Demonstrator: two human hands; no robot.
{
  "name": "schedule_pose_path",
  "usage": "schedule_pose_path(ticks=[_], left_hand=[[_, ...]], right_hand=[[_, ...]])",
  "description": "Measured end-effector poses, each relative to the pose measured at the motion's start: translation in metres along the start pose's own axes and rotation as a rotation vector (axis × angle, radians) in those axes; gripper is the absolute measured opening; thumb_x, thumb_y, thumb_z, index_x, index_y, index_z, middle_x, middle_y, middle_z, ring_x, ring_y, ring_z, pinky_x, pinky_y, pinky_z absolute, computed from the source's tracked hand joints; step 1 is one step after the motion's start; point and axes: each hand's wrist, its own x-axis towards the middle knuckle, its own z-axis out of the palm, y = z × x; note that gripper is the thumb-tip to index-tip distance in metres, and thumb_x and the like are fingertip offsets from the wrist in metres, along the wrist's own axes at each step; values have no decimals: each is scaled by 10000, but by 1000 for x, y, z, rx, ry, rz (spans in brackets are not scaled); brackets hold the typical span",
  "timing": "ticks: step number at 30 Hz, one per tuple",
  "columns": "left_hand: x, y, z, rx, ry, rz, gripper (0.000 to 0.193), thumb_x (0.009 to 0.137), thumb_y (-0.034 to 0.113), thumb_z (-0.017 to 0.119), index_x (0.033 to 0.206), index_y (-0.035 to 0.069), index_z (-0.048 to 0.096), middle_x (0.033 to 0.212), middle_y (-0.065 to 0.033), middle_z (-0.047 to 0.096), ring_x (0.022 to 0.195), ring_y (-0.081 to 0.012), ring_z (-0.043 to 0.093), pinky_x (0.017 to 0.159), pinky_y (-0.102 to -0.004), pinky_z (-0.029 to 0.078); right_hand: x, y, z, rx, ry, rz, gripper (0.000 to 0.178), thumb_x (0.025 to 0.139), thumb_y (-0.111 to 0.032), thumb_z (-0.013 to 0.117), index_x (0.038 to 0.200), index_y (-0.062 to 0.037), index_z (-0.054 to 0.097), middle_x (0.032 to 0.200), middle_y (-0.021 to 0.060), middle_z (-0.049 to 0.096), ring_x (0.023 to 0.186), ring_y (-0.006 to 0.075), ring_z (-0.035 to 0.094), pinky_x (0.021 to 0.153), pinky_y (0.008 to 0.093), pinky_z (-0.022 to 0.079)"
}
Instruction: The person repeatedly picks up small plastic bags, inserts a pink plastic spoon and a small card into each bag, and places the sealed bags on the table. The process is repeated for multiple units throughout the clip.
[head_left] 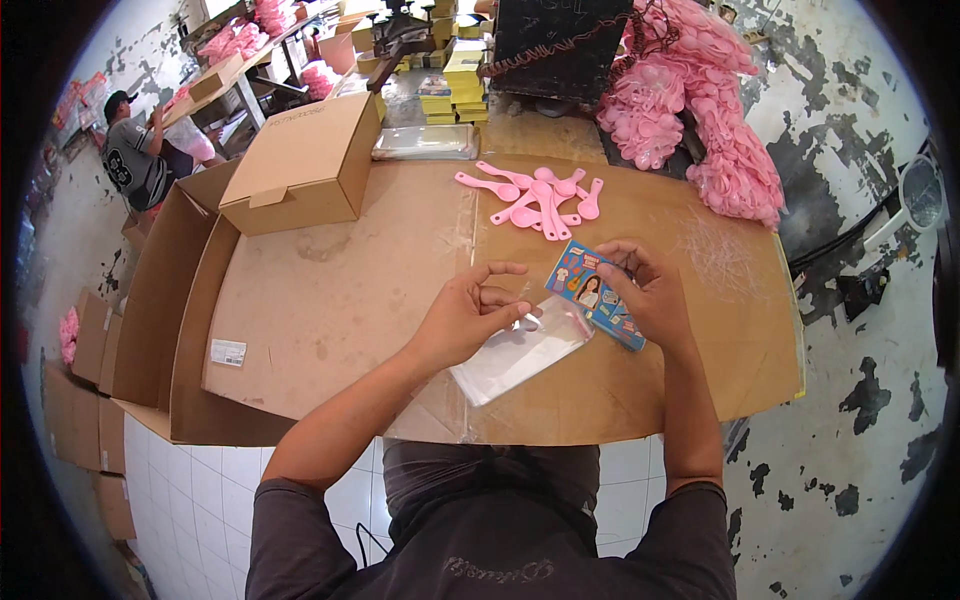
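On my cardboard-covered table (320,340) sits a stack of clear bags (510,365), and just over it my left hand (465,315) is pinching a shiny bit of plastic (528,322). Beside that, my right hand (650,285) pinches a blue box (588,290), thumb on top. Pink spoons (541,199) piled past that, yellow stacks (464,82) way back
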Motion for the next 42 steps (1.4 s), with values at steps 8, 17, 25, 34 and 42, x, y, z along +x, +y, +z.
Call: schedule_pose_path(ticks=[8, 17, 25, 34, 42], left_hand=[[-4, -4, 5, 89, -38, 52, 539, 1013, 44, 683, 1505, 22, 462, 1041, -135, 790, 972, -114, 728, 873, -260, 557], [-7, -5, 10, 54, -22, 61, 533, 1010, 19, 676, 1507, 41, 486, 1042, -118, 785, 973, -112, 722, 873, -270, 554], [-9, -5, 8, 254, -56, 117, 514, 1014, 28, 676, 1495, 48, 497, 1104, -133, 769, 988, -116, 713, 852, -259, 561], [-8, 1, 10, 35, 68, 120, 463, 1032, 47, 658, 1464, 13, 495, 1080, -110, 760, 945, -91, 701, 791, -238, 568], [-10, -2, 2, 25, 93, 93, 405, 1039, 54, 648, 1428, 17, 542, 1124, -110, 748, 950, -81, 704, 780, -222, 581]], right_hand=[[-2, -9, 16, -331, -114, -238, 186, 912, -1, 707, 1083, -29, 775, 909, 97, 659, 816, 210, 630, 727, 337, 500], [-3, -16, 15, -374, -188, -277, 219, 903, 6, 699, 1106, -29, 773, 951, 103, 648, 845, 229, 636, 737, 348, 514], [-7, -3, 36, -168, -152, -138, 302, 946, -15, 706, 1249, -22, 706, 1027, 91, 690, 890, 177, 671, 797, 311, 540], [-4, -6, 35, -40, -176, -49, 295, 970, -85, 708, 1259, -23, 702, 1038, 87, 709, 915, 158, 657, 819, 309, 540], [61, 35, -10, -398, -188, -4, 299, 1022, -178, 610, 1260, -45, 732, 1160, 148, 708, 1042, 252, 647, 959, 381, 503]])
